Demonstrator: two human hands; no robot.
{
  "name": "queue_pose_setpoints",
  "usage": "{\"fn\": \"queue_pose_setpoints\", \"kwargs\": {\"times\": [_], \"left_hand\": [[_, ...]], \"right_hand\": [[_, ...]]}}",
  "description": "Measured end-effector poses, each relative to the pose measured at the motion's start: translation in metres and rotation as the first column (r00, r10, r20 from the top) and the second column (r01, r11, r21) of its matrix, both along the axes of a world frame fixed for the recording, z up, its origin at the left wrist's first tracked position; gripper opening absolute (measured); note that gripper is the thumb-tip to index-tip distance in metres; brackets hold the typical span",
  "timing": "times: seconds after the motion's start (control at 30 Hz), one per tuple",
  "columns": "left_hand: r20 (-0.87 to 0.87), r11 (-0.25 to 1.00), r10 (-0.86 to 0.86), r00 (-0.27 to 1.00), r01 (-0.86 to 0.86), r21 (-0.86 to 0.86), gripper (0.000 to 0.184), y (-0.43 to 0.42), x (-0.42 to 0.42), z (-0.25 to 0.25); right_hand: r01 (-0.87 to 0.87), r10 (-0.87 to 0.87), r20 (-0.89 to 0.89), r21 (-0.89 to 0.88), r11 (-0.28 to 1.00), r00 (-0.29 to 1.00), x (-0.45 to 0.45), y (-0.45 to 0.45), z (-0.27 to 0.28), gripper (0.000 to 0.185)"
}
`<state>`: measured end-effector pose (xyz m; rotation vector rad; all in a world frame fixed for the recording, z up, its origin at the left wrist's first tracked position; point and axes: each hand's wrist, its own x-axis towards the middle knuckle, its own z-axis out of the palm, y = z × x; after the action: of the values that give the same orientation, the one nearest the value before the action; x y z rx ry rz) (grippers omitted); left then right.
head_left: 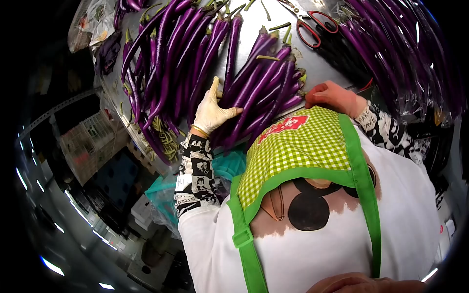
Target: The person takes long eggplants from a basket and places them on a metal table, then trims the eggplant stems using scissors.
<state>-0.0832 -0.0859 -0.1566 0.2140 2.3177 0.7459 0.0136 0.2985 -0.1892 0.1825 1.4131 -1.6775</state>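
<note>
My left hand (215,111), in a white glove, has its thumb and forefinger spread wide. It lies against the lower ends of a bunch of long purple eggplants (264,80), which are side by side with their stems pointing up and right. My right hand (336,98), in an orange-red glove, is curled closed beside the stem ends of that bunch. Whatever its fingers hold, if anything, is hidden. Left of the bunch lies a larger heap of loose eggplants (173,53). Red-handled scissors (312,29) rest on the metal table (259,19) beyond my right hand.
Eggplants in clear plastic (405,53) are piled at the right, next to a black bundle (342,56). Cut stems (163,136) gather at the table's left edge. A teal basket (163,198) stands below. Crumpled plastic (93,27) lies at the far left.
</note>
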Motion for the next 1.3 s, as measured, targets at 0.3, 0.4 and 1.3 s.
{"fn": "queue_pose_setpoints", "kwargs": {"times": [0.3,0.4,1.3], "left_hand": [[-0.219,0.786,-0.393,0.893,0.203,-0.584,0.163,0.078,0.041,0.036],[-0.223,0.791,-0.342,0.913,0.152,-0.593,0.157,0.088,0.043,0.027],[0.465,0.85,0.15,0.873,-0.354,0.39,0.032,0.025,-0.067,-0.008]], "right_hand": [[0.284,-0.262,-0.109,0.396,0.873,0.959,0.016,-0.04,-0.026,0.036],[0.552,-0.595,0.287,0.223,0.804,0.751,-0.006,-0.051,0.022,0.036],[0.156,-0.123,-0.741,-0.025,0.987,0.66,-0.039,-0.139,-0.059,0.077]]}}
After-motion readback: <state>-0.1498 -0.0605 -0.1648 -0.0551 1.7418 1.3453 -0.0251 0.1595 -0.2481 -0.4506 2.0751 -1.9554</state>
